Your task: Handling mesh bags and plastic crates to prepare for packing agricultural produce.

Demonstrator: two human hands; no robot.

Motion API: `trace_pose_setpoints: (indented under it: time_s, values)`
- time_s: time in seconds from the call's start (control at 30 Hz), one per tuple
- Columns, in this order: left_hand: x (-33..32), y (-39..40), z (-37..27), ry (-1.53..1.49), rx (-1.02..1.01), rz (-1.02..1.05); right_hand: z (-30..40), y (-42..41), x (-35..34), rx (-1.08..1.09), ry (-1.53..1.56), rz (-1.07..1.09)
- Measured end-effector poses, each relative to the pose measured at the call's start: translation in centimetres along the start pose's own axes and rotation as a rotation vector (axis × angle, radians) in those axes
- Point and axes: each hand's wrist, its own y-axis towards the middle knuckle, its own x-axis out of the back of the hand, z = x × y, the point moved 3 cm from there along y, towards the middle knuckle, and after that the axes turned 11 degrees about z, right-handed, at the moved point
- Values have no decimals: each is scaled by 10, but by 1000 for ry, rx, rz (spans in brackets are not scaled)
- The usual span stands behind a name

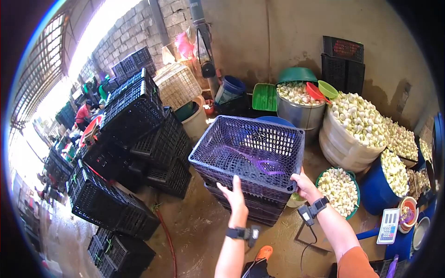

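A dark plastic crate (243,180) with purple netting (257,161) stretched over its open top stands on another dark crate (257,212) in front of me. My left hand (234,196) is at the near side of the upper crate, its fingers spread and the thumb pointing up; whether it touches the wall is hard to tell. At the near right corner my right hand (302,184) grips the crate's rim through the netting. Each wrist wears a strapped device.
Black crates (128,118) are stacked at the left, by a red hose (168,232). Garlic bulbs fill a white container (337,146), a metal pot (300,114) and a green basin (358,194) at the right. A scale (388,226) stands lower right. A person (82,114) is far left.
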Motion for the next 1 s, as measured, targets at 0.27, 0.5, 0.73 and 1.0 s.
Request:
trace_pose_setpoints:
  time_s: [0.27,0.5,0.73,1.0]
  values:
    - [-15,61,5,297,-91,-23,0,-8,9,-46,26,23]
    - [-2,56,5,209,-136,-57,3,-4,-3,-100,-41,64]
    - [9,61,15,234,-200,-20,3,-5,-12,-30,-175,16]
    - [3,70,-5,278,-126,-68,6,11,-22,123,-286,-15]
